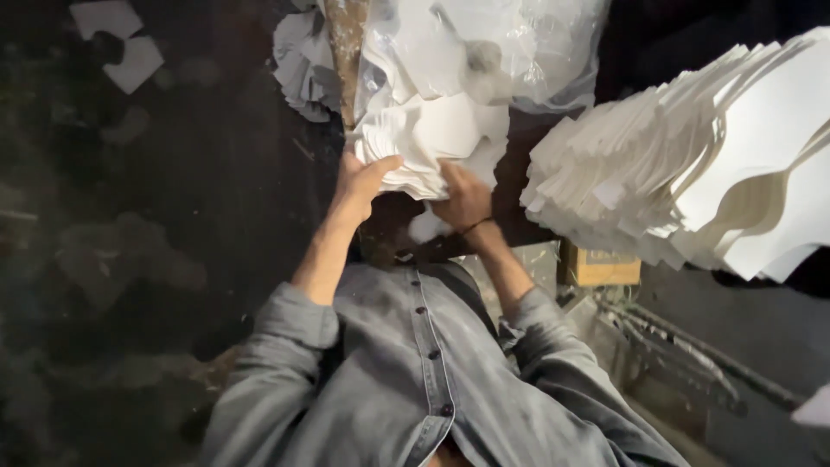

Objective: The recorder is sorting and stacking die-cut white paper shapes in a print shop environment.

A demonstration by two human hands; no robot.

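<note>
Your left hand [359, 186] grips the near left edge of a stack [428, 143] of white cut sheets, thumb on top and fingers curled under, pinching the edge. Your right hand [462, 199] clamps the stack's near right side, fingers wrapped over it. The stack sits ahead of your chest, half out of a clear bag [510, 47] that holds more sheets.

The sheets look thin and loosely fanned, so the bottom ones could slide out if either grip loosens; one white scrap [425, 227] already hangs below your hands. The bag film may drag on the top sheets and skew the stack if you pull unevenly.

To your right, a tall pile [692, 164] of the same sheets leans and fans outward, near your right forearm; a knock from your elbow could topple it. Loose sheets [117, 39] lie on the dark floor [173, 216] at far left.
</note>
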